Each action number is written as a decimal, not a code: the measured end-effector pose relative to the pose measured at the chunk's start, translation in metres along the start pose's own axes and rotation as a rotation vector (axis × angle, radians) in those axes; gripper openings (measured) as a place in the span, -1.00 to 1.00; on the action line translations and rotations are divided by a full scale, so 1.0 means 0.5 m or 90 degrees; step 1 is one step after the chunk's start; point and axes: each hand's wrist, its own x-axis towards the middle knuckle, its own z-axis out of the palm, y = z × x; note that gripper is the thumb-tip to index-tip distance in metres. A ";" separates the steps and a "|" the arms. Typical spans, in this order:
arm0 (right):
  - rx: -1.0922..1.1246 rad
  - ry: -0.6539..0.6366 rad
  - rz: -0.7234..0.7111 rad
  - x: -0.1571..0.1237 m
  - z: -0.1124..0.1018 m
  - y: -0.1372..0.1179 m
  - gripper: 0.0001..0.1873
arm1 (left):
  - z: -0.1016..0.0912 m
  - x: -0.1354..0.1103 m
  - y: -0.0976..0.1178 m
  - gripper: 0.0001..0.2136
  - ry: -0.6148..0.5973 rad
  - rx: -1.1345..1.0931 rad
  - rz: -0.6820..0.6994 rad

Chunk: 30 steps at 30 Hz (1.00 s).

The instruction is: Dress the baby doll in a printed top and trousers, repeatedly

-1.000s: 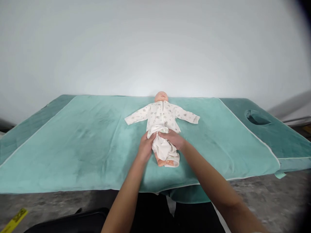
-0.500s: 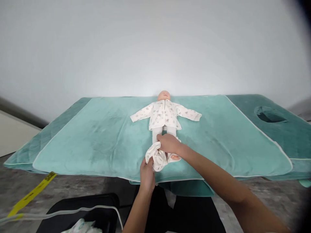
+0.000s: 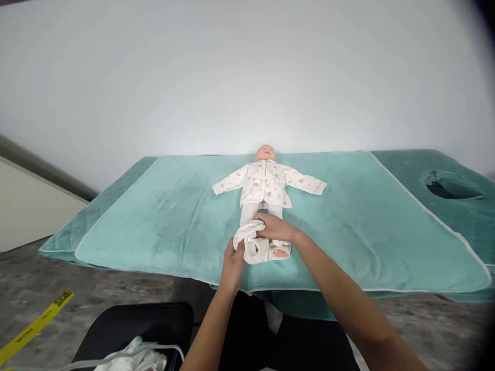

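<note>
A baby doll (image 3: 265, 153) lies on its back, head toward the wall, on the teal cover. It wears a white printed jacket (image 3: 266, 184) with both sleeves spread out. Bunched around its lower legs is a pair of white baby pants (image 3: 258, 251). My left hand (image 3: 232, 265) pinches the left edge of the pants. My right hand (image 3: 275, 228) reaches across the legs and grips the upper edge of the same cloth. One doll foot (image 3: 279, 253) shows at the right leg opening; the other foot is hidden in the fabric.
The teal cover (image 3: 162, 216) spreads over a massage bed, with a face hole (image 3: 450, 185) at the right end. Below left, a black chair (image 3: 131, 322) bears crumpled white cloth (image 3: 135, 358) beside a pale cable (image 3: 162, 347). Yellow tape (image 3: 38, 324) marks the floor.
Both hands have drawn the pants slightly up the doll's legs, and the bunched cloth looks more spread. The camera view has shifted a little.
</note>
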 end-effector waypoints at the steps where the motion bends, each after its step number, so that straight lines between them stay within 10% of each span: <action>1: 0.035 -0.017 0.002 -0.004 -0.006 -0.001 -0.72 | -0.003 0.012 0.009 -0.75 0.024 0.035 0.031; 5: 0.134 -0.055 0.013 -0.015 -0.015 -0.007 -0.67 | -0.019 0.093 0.035 -0.59 0.005 0.076 0.090; 14: 0.136 0.154 -0.021 0.015 -0.081 0.006 -0.55 | 0.010 0.300 0.080 -0.60 -0.019 -0.082 0.028; 24: -0.211 0.420 0.076 0.041 -0.097 0.012 -0.72 | 0.055 0.329 0.101 -0.59 -0.067 0.433 0.316; 30: -0.502 0.310 0.091 0.095 -0.093 0.001 -0.84 | 0.126 0.302 0.165 -0.79 -0.051 0.705 0.376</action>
